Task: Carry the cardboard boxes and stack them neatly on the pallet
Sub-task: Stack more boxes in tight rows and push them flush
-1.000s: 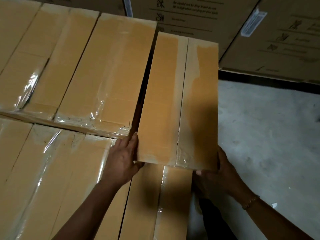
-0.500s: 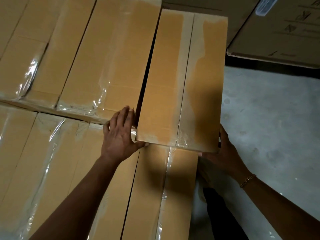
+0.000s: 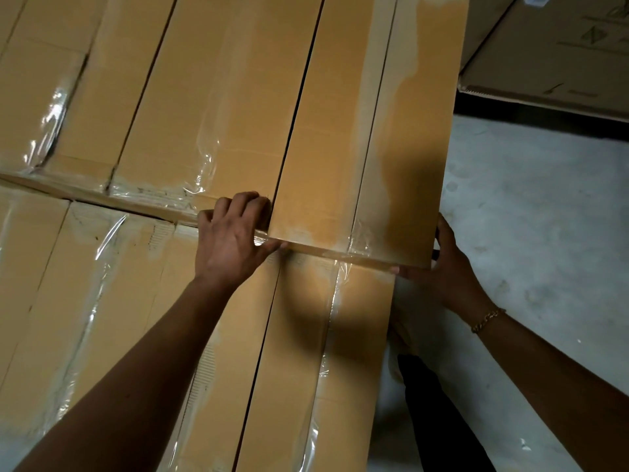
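Grip: left hand (image 3: 235,240) curls its fingers into the gap at the long box's (image 3: 367,131) near-left corner, thumb along the near edge; right hand (image 3: 449,267) clasps the near-right corner.
Box: lying flat, rightmost on the stack.
Left of it: taped neighbour box (image 3: 221,97), a narrow dark gap between.
Nearer than it: front-row boxes (image 3: 299,335).
Right of it: concrete floor (image 3: 527,216); printed cartons (image 3: 561,46) beyond.

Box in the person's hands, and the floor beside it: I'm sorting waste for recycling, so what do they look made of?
The box looks like brown corrugated cardboard, matte and fibrous, with folded flaps meeting at a centre seam. The tape over that seam seems to be clear glossy plastic: it glints and wrinkles. The floor looks like bare grey concrete, dull and mottled.
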`<state>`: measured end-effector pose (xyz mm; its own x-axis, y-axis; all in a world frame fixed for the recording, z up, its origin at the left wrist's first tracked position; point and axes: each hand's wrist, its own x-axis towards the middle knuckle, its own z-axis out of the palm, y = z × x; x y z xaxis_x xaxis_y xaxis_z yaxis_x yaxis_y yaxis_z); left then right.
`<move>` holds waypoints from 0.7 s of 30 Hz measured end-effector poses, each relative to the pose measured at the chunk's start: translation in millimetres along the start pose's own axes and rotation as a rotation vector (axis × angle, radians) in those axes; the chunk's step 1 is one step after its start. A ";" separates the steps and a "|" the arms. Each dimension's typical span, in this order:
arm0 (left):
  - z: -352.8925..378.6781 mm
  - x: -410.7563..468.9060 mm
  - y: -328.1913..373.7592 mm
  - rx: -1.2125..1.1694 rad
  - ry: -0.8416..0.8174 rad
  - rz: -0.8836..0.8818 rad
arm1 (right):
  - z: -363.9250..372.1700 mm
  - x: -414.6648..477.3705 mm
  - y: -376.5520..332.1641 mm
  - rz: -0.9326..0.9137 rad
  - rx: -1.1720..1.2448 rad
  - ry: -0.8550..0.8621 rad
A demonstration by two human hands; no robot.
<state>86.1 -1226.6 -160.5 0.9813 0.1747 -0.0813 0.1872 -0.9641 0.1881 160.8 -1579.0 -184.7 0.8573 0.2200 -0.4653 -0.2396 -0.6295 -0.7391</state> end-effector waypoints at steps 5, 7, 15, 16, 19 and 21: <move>0.8 7.2 5.5 0.050 0.007 0.000 | -5.1 11.0 -5.5 -0.025 -0.051 -0.011; 1.7 6.6 7.2 0.074 0.002 0.002 | -6.0 11.9 -5.7 -0.028 -0.057 -0.012; 4.7 7.5 9.8 0.159 -0.010 0.003 | -9.3 17.1 -5.2 -0.038 -0.073 -0.013; 5.0 8.4 10.5 0.163 -0.014 -0.006 | -10.1 18.1 -6.4 -0.042 -0.070 -0.012; 6.4 7.4 11.6 0.147 -0.016 -0.022 | -9.8 19.1 -7.5 -0.044 -0.068 -0.019; 6.7 6.5 12.2 0.116 -0.015 -0.032 | -9.1 18.3 -7.1 -0.049 -0.082 -0.022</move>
<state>94.5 -1238.5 -165.3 0.9739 0.2034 -0.1005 0.2109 -0.9750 0.0704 182.3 -1577.4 -183.5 0.8568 0.2681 -0.4405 -0.1585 -0.6760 -0.7196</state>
